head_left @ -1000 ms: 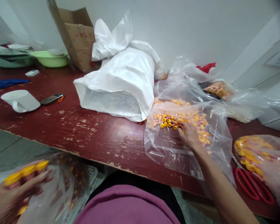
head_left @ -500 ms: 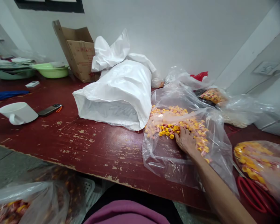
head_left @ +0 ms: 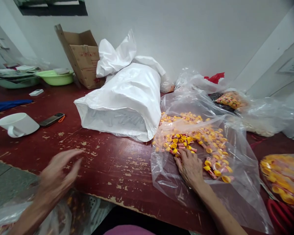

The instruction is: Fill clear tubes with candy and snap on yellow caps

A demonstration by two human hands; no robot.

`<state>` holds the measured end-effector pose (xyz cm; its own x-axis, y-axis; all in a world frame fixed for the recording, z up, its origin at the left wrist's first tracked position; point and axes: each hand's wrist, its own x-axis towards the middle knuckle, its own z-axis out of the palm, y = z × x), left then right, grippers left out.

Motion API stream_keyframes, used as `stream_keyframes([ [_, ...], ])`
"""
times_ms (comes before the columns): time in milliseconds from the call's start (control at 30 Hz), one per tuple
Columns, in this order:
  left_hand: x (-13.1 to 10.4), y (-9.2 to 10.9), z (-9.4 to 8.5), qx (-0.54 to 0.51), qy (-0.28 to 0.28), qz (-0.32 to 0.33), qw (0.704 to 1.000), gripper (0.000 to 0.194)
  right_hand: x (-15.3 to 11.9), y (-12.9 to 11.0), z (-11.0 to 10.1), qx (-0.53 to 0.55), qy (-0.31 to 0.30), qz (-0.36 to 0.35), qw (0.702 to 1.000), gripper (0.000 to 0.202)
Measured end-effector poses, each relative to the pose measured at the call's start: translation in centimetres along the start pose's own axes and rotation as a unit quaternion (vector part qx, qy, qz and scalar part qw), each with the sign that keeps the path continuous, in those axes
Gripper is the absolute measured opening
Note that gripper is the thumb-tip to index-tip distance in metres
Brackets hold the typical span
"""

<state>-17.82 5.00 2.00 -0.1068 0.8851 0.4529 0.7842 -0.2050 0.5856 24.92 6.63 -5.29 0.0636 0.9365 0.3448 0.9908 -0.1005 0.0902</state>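
Note:
My right hand [head_left: 190, 165] reaches into the mouth of a clear plastic bag [head_left: 166, 176] lying flat on the table. Its fingers are spread and slightly bent, with the tips touching small yellow-capped pieces [head_left: 183, 140] that have red-and-white patterned bodies. What lies beneath the fingertips is hidden. A few more pieces lie to the right of my wrist. Over the table's front edge at left, my left hand [head_left: 60, 178] is blurred by motion, its fingers stretched and thumb apart, with nothing visible in it. Between the hands, farther back, a white sack [head_left: 134, 85] lies with its mouth toward me, clear tubes inside.
At left stand a white mug [head_left: 18, 124], a phone [head_left: 52, 119] and a green basin [head_left: 55, 78]. A cardboard box [head_left: 85, 62] is behind the sack. Red-handled scissors [head_left: 280, 212] and another bag of yellow-capped pieces [head_left: 283, 176] lie at right. A filled bag [head_left: 63, 212] sits below the table.
My left hand has come into view at the lower left. My right hand has drawn toward me and slightly left, and some pieces have shifted toward the bag's mouth.

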Motion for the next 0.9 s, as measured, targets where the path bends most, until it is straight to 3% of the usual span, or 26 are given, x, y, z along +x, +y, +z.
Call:
stream_keyframes([
  [67,4.6,1.2,4.7,0.038,-0.037,0.14,0.989,0.026,-0.4,-0.4,0.0,0.014,0.012,-0.019,1.0,0.03],
  [100,7.1,1.8,7.2,0.056,-0.069,0.169,0.982,0.03,-0.6,-0.6,0.0,0.022,0.019,-0.027,0.999,0.029],
  [200,13.6,2.6,13.7,0.153,-0.144,0.177,0.962,0.042,-1.3,-0.9,-0.2,0.05,0.043,-0.055,0.996,0.028],
  [300,17.3,2.7,17.6,0.212,-0.2,0.149,0.945,0.045,-2.0,-0.9,-0.3,0.091,0.064,-0.079,0.991,0.027],
  [367,18.1,2.7,18.4,0.222,-0.223,0.144,0.938,0.039,-2.5,-0.9,-0.5,0.123,0.073,-0.087,0.986,0.027],
  [467,18.2,3.0,18.1,0.235,-0.259,0.143,0.926,0.032,-2.9,-0.9,-0.8,0.144,0.088,-0.084,0.982,0.03],
  [633,18.7,3.1,16.6,0.267,-0.333,0.135,0.894,0.046,-2.3,-1.4,-1.4,0.141,0.081,-0.141,0.977,0.037],
  [800,19.5,2.4,16.3,0.279,-0.31,0.123,0.901,0.025,-1.2,-2.0,-2.0,0.113,0.05,-0.202,0.972,0.027],
  [900,19.6,2.5,16.4,0.262,-0.281,0.124,0.915,0.016,-1.1,-1.8,-1.7,0.189,0.04,-0.187,0.963,0.02],
])
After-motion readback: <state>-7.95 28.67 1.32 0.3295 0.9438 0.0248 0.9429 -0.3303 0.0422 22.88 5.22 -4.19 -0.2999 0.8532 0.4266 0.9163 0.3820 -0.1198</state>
